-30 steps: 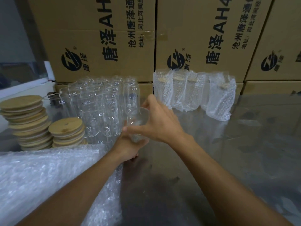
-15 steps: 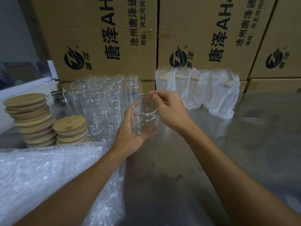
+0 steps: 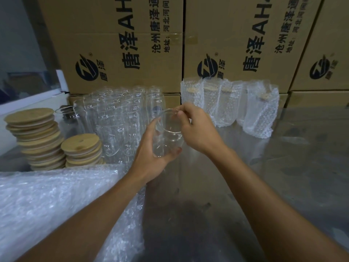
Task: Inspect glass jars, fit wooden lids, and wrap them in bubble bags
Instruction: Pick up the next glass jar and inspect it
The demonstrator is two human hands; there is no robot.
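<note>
Glass jar [image 3: 167,133], clear, cylindrical and lidless, sits in your two hands above the shiny grey metal table [image 3: 283,176], tilted so its open mouth faces up toward your head camera. Your left hand [image 3: 151,154] cups the jar's lower body from the left and beneath, fingers curled round the base with a fingertip showing at the bottom right edge, thumb lying up the near side. Your left forearm comes in from the lower left, crossing over the pile of clear bubble wrap bags [image 3: 47,205] that covers the near left of the table. Your right hand [image 3: 198,131] comes from the right with its wrist bent down; its thumb and forefinger pinch the jar's rim at the far right side, and the other fingers are curled behind. Your right forearm runs out to the lower right corner.

Just behind and to the left of the held jar stands a tight cluster of empty clear glass jars [image 3: 117,118], upright. Left of them are two stacks of round wooden lids [image 3: 35,137], the taller one farther left, the shorter one [image 3: 81,148] beside it. To the right, at the back, a row of jars already wrapped in bubble bags [image 3: 226,103] stands against brown cardboard boxes [image 3: 122,44] printed with black characters.
</note>
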